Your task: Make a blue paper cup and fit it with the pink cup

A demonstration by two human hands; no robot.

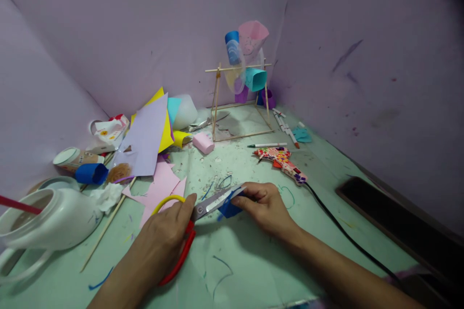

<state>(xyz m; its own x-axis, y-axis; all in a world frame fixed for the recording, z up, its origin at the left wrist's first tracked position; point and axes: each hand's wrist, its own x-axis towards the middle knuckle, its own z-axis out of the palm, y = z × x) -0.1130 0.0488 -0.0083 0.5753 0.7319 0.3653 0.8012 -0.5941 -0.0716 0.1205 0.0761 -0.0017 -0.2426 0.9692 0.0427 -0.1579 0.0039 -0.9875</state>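
In the head view, my left hand [163, 231] grips a pair of scissors [210, 205] with one yellow and one red handle loop. Their blades point up and to the right, toward my other hand. Between thumb and fingers, my right hand [266, 207] pinches a small piece of blue paper [230, 208]. The blades lie across this paper near the fingertips; whether they cut into it I cannot tell. Just beyond, thin blue paper strips [223, 183] lie on the pale green table [250, 260].
A flowered glue gun [281, 160] with a black cord lies at right, near a dark phone-like slab [391, 222]. Behind stands a stick frame [216, 101] carrying a wheel of coloured paper cups [253, 38]. At left are paper sheets [145, 130], pink scraps [161, 186] and a white teapot [68, 222].
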